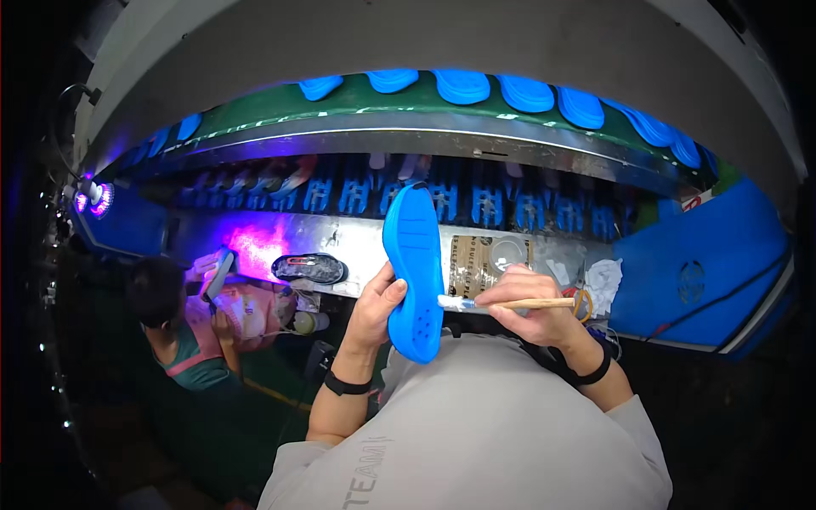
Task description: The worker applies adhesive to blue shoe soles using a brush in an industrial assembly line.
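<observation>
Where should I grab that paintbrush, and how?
Probably by its wooden handle, coming from the right. The brush lies nearly level, its white tip pointing left toward the blue sole. The handle is long and thin, good for pinching between fingers, as the right hand does now.

A bright blue shoe sole (418, 270) is being held up, its length running from near to far and its broad face showing shallow cross grooves toward the far end and a cluster of small round holes toward the near end. A slim brush (537, 303) with a pale wooden handle is lying crosswise in the grip to its right, its whitish bristle tip pointing left and meeting the sole's right edge.
</observation>
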{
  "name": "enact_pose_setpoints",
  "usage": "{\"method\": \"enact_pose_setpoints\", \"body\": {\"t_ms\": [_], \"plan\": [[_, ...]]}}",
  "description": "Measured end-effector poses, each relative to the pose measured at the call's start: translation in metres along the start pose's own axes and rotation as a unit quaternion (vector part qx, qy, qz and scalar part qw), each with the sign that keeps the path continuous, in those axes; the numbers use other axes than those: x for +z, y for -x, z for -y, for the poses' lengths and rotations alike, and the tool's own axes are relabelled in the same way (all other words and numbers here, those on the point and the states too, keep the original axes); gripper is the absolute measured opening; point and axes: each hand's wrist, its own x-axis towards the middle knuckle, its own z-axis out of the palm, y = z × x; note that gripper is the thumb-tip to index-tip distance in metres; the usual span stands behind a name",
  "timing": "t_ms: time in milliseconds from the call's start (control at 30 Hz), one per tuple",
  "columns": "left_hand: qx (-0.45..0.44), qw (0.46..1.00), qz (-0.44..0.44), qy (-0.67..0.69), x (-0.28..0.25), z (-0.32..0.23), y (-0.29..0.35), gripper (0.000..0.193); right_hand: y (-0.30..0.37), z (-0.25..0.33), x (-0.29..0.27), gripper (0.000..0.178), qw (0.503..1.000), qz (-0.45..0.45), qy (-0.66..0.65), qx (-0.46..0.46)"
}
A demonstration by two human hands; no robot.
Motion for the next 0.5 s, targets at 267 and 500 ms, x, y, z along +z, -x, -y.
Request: {"method": "enact_pose_setpoints", "body": {"t_ms": [267, 500], "plan": [[0.019, 0.988, -0.036, 0.146, -0.003, -0.010, -0.003, 0.064, 0.003, -0.004, -0.007, 0.017, 0.991, -0.110, -0.050, 0.060], [0.099, 0.993, -0.057, -0.026, -0.029, -0.082, -0.016, 0.077, 0.029, -0.021, -0.009, 0.017, 0.967, -0.189, -0.087, 0.149]]}}
